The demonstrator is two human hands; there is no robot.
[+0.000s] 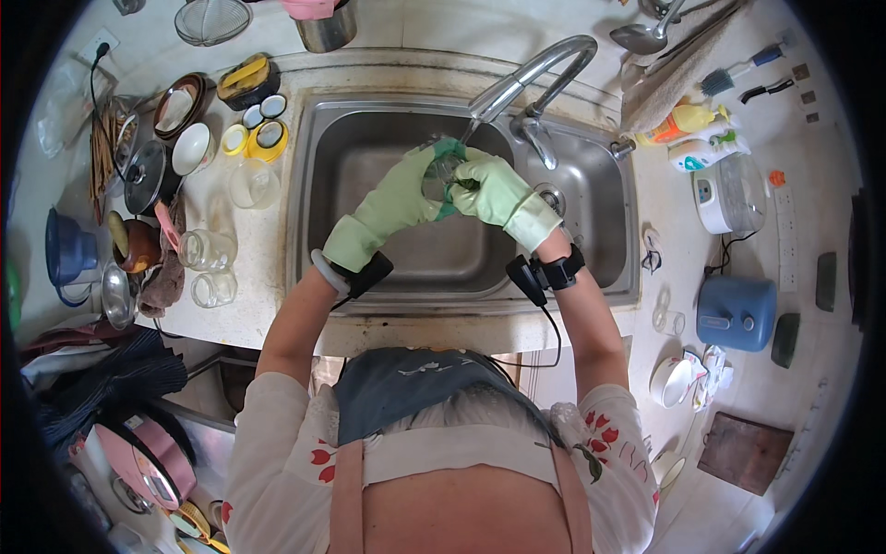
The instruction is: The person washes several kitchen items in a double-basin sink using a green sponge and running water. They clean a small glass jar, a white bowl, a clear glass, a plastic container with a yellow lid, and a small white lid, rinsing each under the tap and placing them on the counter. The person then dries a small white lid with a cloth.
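Both my hands wear light green rubber gloves with darker green fingertips, above the large basin of a stainless steel sink (415, 256). My left hand (415, 187) wraps around a clear glass vessel (439, 174), probably a jar, from the left. My right hand (484, 183) is at its right side with bent fingers; whether it grips the glass or something small and dark at its edge, I cannot tell. The chrome faucet (495, 97) points down just behind the vessel. The gloves hide much of the glass.
Left of the sink stand a glass jar (206, 251), a smaller jar (213, 289), a plastic cup (253, 183), several lids (267, 142), a white bowl (194, 149) and a lidded pot (149, 178). Bottles (706, 152), a blue toaster (736, 313) and a drinking glass (668, 320) are on the right.
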